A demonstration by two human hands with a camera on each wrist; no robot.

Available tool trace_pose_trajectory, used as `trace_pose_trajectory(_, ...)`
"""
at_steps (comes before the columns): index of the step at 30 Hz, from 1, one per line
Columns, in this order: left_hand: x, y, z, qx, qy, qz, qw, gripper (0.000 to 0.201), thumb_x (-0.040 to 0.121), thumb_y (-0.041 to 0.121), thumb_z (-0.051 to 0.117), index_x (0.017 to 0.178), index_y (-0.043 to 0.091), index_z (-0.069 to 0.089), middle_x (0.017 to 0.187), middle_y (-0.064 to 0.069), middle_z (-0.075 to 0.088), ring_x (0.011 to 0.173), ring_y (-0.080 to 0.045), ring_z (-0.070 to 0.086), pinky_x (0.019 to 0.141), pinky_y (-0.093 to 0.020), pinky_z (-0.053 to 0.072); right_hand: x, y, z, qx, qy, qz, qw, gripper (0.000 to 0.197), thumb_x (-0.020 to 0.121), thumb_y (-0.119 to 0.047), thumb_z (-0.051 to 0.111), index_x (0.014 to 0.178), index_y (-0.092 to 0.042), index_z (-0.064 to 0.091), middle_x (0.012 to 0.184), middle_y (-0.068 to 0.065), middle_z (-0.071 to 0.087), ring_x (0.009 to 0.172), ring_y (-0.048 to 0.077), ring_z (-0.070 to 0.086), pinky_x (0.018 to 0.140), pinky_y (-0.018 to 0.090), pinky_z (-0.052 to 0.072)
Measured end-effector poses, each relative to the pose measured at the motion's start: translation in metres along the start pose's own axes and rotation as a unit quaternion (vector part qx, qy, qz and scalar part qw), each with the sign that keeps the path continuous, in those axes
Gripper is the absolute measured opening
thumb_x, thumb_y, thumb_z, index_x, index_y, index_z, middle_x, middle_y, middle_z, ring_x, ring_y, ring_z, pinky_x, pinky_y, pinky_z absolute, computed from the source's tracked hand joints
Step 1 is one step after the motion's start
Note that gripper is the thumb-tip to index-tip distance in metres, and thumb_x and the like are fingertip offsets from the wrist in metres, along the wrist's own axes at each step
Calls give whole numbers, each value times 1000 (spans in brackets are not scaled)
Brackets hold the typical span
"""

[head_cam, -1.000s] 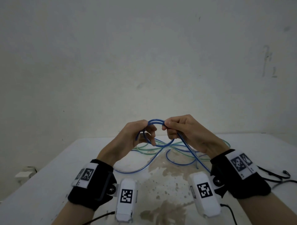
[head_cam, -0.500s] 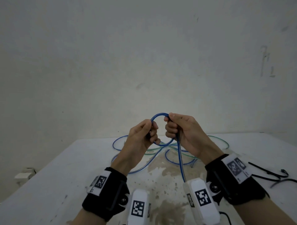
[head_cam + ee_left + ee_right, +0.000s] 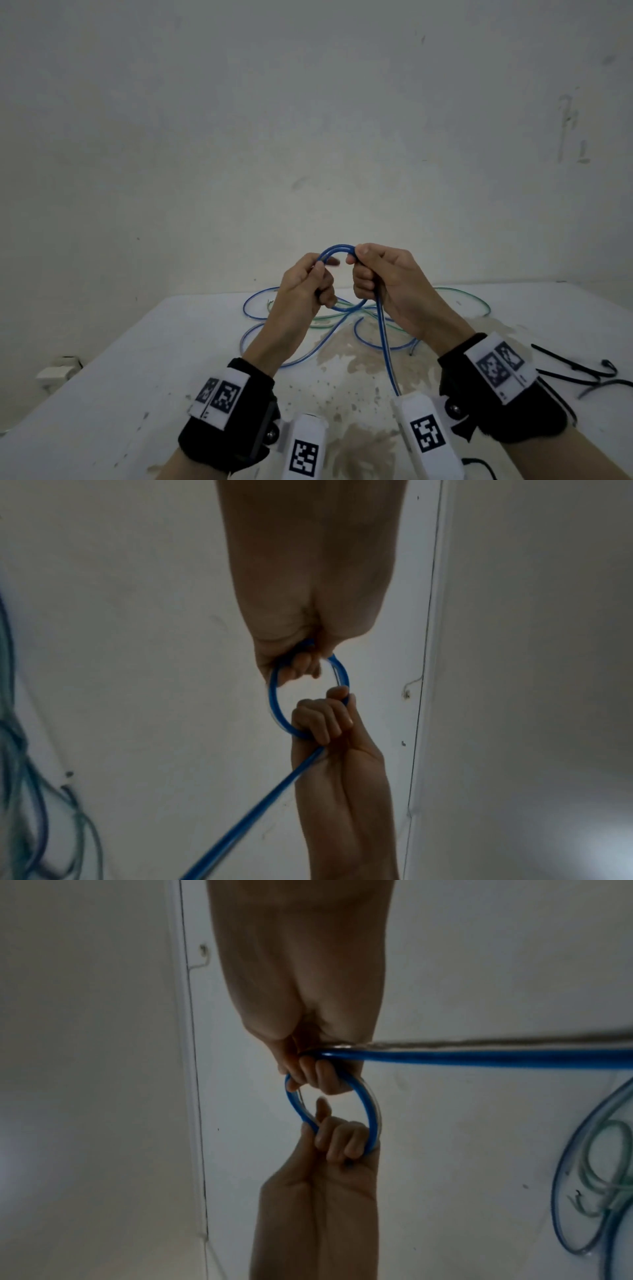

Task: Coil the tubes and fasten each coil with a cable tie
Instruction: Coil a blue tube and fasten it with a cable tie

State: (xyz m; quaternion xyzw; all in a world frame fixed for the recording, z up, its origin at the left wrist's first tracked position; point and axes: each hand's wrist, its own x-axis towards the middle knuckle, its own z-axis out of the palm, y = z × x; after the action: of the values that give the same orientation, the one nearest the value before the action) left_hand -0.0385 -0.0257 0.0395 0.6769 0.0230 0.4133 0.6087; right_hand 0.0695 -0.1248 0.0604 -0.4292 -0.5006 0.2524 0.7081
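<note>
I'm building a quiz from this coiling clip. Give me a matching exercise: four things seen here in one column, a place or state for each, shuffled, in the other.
Column 1
1. blue tube
2. green tube
3. black cable ties
4. right hand

Column 2
A. lying loose on the table's far side
B. fingers curled round a tube, above the table
C. bent into a small loop between both hands
D. on the table, by the right wrist

Pairs: 1-C, 2-A, 3-D, 4-B
</note>
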Motion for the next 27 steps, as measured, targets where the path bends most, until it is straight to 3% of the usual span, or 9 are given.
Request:
trace_pose_trajectory(3,1,1,2,18,36,16,999,28,101,12,30,94,10,58,59,7,32,54,-7,32,55,-19,35,-1,5,8,-73,32,-51,996,29,99,-14,39,82,-4,59,54,-4,33,50,10,30,49,22,32)
trace_pose_trajectory(7,2,0,5,24,109,52,992,26,101,12,31,83,10,51,64,3,37,55,-6,34,57,-21,34,-4,13,18,-243,57,-132,959,24,99,-15,38,95,-6,60,58,-6,45,53,5,45,58,22,43)
trace_pose_trajectory(10,2,-2,8,-53,140,49,988,28,101,11,30,77,9,45,62,3,35,52,-8,31,52,-18,33,-7,21,23,-201,78,-112,970,24,99,-14,38,92,-4,59,61,2,52,60,9,50,62,20,45)
trace_pose_trajectory(14,4,-8,4,-180,174,25,968,31,101,10,30,73,8,43,52,7,34,46,-7,29,46,-17,32,-9,26,19,-83,85,-71,990,27,97,-12,41,83,-3,62,61,6,58,64,19,54,71,32,48)
trace_pose_trajectory(18,3,-6,6,-200,187,2,962,32,101,11,30,73,9,44,52,6,34,44,-6,30,45,-17,31,-13,30,27,-184,67,-148,969,23,96,-18,46,88,-4,63,59,-6,53,62,10,50,63,18,43)
trace_pose_trajectory(20,2,-2,5,-195,177,-16,964,31,101,10,30,73,9,44,52,6,31,45,-8,29,45,-18,30,-13,32,29,-248,65,-179,950,19,95,-19,46,90,-9,61,60,-5,51,59,8,48,59,18,41)
trace_pose_trajectory(22,1,1,1,-205,155,-40,966,29,99,9,31,73,9,43,54,4,28,46,-9,28,48,-20,29,-10,30,24,-219,71,-163,960,19,96,-14,45,86,-12,61,56,-5,51,58,10,50,61,22,43)
trace_pose_trajectory(24,-1,6,-3,-226,132,-59,963,26,96,10,33,72,10,42,57,2,26,48,-11,26,51,-23,28,-8,25,15,-99,50,-95,989,22,96,-9,45,82,-9,62,56,-4,54,60,13,53,66,23,47)
trace_pose_trajectory(27,-1,10,-4,-252,127,-58,958,27,97,15,33,71,11,42,59,2,24,52,-12,25,54,-24,27,-10,16,10,-24,-8,-21,999,25,96,-13,42,83,-6,62,72,2,66,77,18,65,76,28,52)
